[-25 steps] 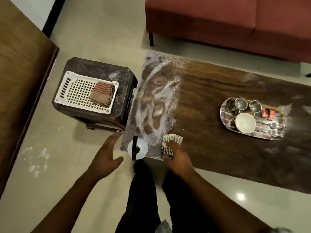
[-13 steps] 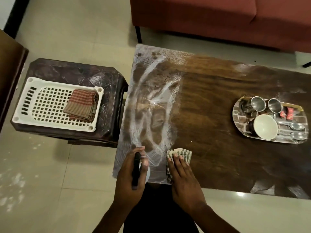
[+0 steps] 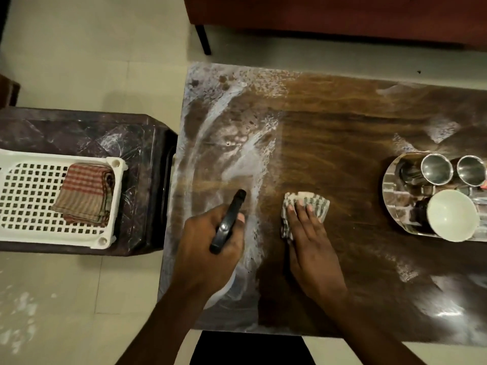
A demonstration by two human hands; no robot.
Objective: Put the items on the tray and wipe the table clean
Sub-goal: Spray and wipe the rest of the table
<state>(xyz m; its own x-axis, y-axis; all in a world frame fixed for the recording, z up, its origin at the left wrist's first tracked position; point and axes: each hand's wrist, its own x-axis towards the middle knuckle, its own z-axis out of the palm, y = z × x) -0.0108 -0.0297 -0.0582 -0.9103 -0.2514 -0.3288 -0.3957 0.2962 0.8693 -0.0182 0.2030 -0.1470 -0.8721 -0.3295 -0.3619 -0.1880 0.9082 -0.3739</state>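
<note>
Striped cloth (image 3: 319, 204) under right hand (image 3: 313, 255)

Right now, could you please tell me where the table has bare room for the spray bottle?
The widest bare patch of table lies between the striped cloth under the right hand and the tray. The far strip by the sofa is bare, though foamy leftward. Crowded: the near left, where the left hand grips the spray bottle.
</note>
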